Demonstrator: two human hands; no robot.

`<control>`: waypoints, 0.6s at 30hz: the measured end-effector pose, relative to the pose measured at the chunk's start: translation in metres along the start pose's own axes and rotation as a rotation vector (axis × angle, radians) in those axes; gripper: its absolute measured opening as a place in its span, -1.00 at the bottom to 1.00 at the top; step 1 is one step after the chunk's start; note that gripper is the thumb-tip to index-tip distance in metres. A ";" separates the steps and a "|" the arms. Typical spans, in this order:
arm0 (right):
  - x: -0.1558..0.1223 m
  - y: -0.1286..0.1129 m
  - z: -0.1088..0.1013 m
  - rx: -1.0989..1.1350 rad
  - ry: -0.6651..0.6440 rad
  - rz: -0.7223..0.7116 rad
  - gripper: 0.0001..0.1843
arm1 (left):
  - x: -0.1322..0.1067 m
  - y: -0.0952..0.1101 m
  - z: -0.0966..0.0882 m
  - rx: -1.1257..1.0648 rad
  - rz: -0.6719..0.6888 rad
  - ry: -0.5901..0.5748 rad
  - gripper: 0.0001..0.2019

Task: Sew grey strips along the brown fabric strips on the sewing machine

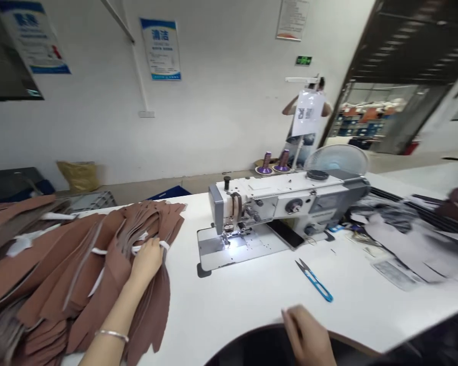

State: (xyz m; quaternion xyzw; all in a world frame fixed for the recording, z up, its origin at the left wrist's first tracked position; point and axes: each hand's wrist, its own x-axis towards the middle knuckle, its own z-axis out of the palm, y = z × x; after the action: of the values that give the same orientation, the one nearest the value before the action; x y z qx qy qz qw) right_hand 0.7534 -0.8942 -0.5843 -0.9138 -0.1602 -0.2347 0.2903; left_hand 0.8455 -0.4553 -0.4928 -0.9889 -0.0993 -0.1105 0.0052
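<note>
Your left hand (pixel 147 260) rests on the brown pieces (pixel 61 264), its fingers curled over a white band (pixel 163 245) at their tips; you cannot tell whether it grips. Your right hand (pixel 307 335) lies empty, fingers loosely apart, at the surface (pixel 244 295) edge, with the blue snips (pixel 315 280) just beyond it.

White table (pixel 252 300): sewing machine (pixel 282 203) at centre-rear. Heaped brown cut pieces (pixel 61 264) cover the left side. Blue thread snips (pixel 315 280) lie flat in front of machine, apart. Grey pieces (pixel 404 239) spread at right, blurred.
</note>
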 end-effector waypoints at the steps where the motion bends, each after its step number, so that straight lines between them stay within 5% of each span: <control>1: 0.016 0.010 -0.008 -0.113 0.133 0.016 -0.70 | 0.009 0.003 0.009 0.006 -0.001 -0.019 -0.63; 4: 0.053 0.051 -0.024 -0.562 0.236 0.115 -0.73 | 0.019 0.010 0.031 0.040 -0.068 -0.031 -0.54; 8: 0.061 0.097 -0.023 -0.778 -0.037 0.100 -0.62 | 0.013 0.014 0.040 0.072 -0.189 0.001 -0.46; 14: 0.049 0.112 -0.018 -0.596 -0.226 -0.043 -0.62 | 0.017 0.009 0.026 0.017 -0.160 -0.102 -0.53; 18: 0.050 0.069 -0.008 -0.068 -0.501 0.239 -0.65 | 0.022 0.000 -0.002 -0.058 -0.060 -0.213 -0.53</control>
State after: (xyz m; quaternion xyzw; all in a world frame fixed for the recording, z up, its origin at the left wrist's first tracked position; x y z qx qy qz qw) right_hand 0.8223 -0.9454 -0.5840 -0.9650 -0.1102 0.0290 0.2363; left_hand 0.8658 -0.4514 -0.4865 -0.9913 -0.1257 -0.0078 -0.0375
